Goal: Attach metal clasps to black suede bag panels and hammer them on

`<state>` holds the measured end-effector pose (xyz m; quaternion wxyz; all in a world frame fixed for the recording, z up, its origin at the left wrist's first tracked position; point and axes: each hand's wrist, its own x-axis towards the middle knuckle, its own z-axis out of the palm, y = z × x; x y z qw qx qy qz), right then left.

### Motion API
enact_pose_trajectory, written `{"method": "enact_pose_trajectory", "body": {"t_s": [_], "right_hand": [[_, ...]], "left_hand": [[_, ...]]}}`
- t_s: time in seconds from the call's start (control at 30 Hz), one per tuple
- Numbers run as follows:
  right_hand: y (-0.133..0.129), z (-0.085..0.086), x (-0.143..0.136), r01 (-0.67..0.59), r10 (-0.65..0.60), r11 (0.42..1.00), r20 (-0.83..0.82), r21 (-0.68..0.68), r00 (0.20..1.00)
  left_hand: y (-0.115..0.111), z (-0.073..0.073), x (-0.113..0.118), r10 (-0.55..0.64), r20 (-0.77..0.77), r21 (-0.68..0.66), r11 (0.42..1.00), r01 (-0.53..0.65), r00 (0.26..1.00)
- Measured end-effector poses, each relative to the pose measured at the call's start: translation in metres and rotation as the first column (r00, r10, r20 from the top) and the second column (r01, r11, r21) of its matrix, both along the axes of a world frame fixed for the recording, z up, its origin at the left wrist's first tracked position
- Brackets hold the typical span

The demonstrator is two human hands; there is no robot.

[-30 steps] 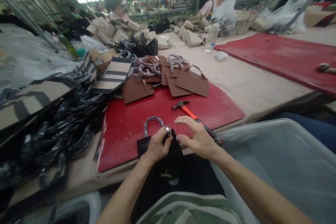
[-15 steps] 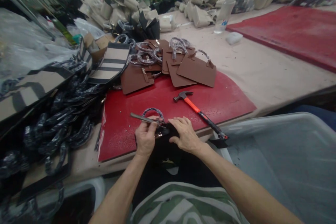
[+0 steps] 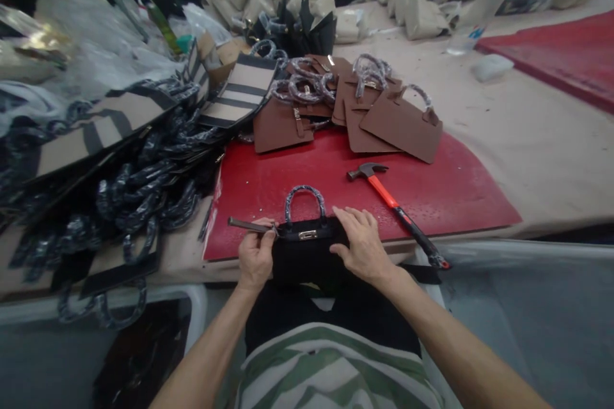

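A black bag panel (image 3: 307,255) with a gold clasp (image 3: 307,234) and a plastic-wrapped handle (image 3: 306,190) lies at the front edge of the red board (image 3: 297,169). My left hand (image 3: 256,255) pinches a thin metal tool (image 3: 247,224) at the panel's upper left corner. The tool's flat end points left. My right hand (image 3: 363,244) rests on the panel's right side, thumb apart from the fingers. To the right, a claw hammer (image 3: 393,204) with an orange and black handle lies on the board.
Brown bag panels (image 3: 403,124) are piled at the board's back. Black wrapped handles and striped panels (image 3: 129,124) heap up on the left. Grey bins stand at the lower left (image 3: 196,313) and lower right (image 3: 527,307). A bottle (image 3: 460,41) is at the back right.
The view has shifted, so the table's things appear further right. The black panel now faces up flatter, its clasp and handle in fuller sight. My left hand and the tool are at its left corner.
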<state>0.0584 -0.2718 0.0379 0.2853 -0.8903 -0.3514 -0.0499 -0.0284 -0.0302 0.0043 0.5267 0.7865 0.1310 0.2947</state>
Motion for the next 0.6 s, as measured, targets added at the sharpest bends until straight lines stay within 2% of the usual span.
{"method": "enact_pose_trajectory", "body": {"t_s": [0.07, 0.17, 0.23, 0.33, 0.47, 0.6], "right_hand": [[0.011, 0.013, -0.006, -0.012, 0.013, 1.000, 0.057, -0.014, 0.998], [0.038, 0.025, -0.012, -0.106, 0.105, 0.994, 0.068, 0.003, 0.992], [0.058, 0.023, -0.012, -0.165, 0.166, 0.986, 0.037, -0.022, 0.985], [0.077, 0.011, -0.006, -0.189, 0.191, 0.978, 0.018, -0.091, 0.981], [0.071, -0.001, 0.003, -0.192, 0.196, 0.976, 0.030, -0.107, 0.980], [0.061, -0.002, 0.011, -0.179, 0.181, 0.980, 0.012, -0.084, 0.983]], "left_hand": [[-0.002, 0.001, 0.002, 0.023, 0.002, 0.027, 0.999, -0.023, 1.000], [-0.002, 0.002, 0.002, 0.027, -0.001, 0.060, 0.998, -0.027, 1.000], [0.001, 0.002, 0.002, 0.018, -0.020, 0.052, 0.998, -0.017, 1.000], [0.008, 0.001, 0.001, 0.012, -0.040, -0.029, 0.999, -0.014, 0.999], [0.017, -0.001, -0.004, -0.016, -0.040, -0.214, 0.977, 0.007, 0.999], [0.018, -0.003, -0.008, 0.004, -0.044, -0.278, 0.960, -0.016, 0.999]]}}
